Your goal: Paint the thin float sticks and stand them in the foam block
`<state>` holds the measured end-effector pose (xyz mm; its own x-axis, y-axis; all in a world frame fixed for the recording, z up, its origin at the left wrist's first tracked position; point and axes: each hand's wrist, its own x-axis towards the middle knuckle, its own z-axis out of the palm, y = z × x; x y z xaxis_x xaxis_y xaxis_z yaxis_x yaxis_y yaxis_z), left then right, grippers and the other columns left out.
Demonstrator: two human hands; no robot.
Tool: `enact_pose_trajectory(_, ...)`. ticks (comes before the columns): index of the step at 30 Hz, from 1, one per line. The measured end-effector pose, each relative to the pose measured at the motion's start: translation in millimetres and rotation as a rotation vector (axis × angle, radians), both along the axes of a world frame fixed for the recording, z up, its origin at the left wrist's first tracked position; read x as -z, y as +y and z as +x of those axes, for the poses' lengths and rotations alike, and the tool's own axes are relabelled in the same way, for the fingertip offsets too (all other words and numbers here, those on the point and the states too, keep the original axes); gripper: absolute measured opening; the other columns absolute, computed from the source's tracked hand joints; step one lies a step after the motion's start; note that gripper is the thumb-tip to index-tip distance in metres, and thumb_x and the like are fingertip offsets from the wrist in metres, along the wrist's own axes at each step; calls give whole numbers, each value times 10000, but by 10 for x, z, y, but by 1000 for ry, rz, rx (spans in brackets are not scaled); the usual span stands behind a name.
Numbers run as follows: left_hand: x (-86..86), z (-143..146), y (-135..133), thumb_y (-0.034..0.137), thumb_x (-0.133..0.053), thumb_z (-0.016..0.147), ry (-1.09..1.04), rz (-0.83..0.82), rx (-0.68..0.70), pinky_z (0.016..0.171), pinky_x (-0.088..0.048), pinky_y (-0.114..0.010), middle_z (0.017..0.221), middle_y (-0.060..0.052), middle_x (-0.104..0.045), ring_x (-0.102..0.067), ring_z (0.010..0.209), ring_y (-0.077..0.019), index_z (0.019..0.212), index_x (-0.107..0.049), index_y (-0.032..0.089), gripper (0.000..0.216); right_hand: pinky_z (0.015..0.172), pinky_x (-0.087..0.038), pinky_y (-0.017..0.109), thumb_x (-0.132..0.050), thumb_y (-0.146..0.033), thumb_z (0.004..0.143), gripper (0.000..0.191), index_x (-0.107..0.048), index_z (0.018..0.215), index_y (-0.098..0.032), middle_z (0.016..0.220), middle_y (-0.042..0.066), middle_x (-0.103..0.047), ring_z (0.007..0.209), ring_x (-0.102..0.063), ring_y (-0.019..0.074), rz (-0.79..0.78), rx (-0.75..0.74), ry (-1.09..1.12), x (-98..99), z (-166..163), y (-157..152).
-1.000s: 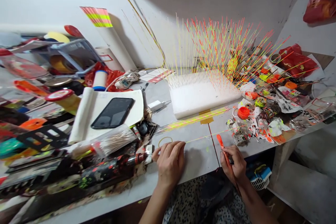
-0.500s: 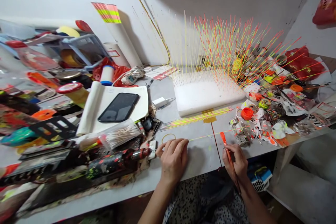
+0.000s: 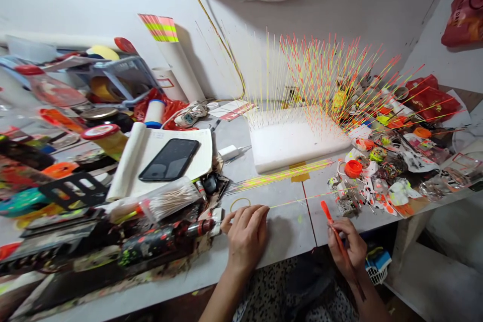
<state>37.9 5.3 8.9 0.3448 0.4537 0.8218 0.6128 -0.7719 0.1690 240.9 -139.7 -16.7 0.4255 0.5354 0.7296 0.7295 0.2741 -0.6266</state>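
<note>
My left hand (image 3: 246, 234) lies on the grey table (image 3: 287, 226) with its fingers curled down on the near end of a thin yellow-and-orange stick (image 3: 309, 197) that stretches to the right. An orange paintbrush (image 3: 329, 217) is pinched in my right hand (image 3: 346, 246), tip up, just off the table's front edge and a little short of the stick. Behind them a white foam block (image 3: 294, 146) holds several painted sticks upright. A bundle of painted sticks (image 3: 281, 176) lies flat in front of the block.
A black phone (image 3: 169, 159) rests on an open notebook (image 3: 151, 161) at left, amid paint-smeared clutter. A yellow rubber band (image 3: 240, 204) lies by my left hand. An orange cap (image 3: 353, 168) and paint pots crowd the right side. A bag of cotton swabs (image 3: 169, 200) sits near left.
My right hand with the brush has drawn back slightly toward me and to the right. The left hand has stayed on the stick. The view has shifted a little.
</note>
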Motion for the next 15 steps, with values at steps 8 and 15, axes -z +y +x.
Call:
enact_pose_trajectory(8,1,-17,32,132,-565,911,21,31,4,818,-361,-332,810,-21,-702,-634,778,-164,923,-640,211,110,636,-561,315,-617,-613,872,469,-720,944,-161,826,104,-747,700,-711,229,-169,375,183,-563,1278,141)
enact_pose_trajectory(15,36,-42,62,139,-577,915,35,60,4,839,-353,-356,804,-27,-706,-635,773,-175,932,-645,205,96,667,-507,352,-495,-722,888,631,-741,692,-175,705,140,-731,702,-707,291,-578,512,-173,-735,1777,721)
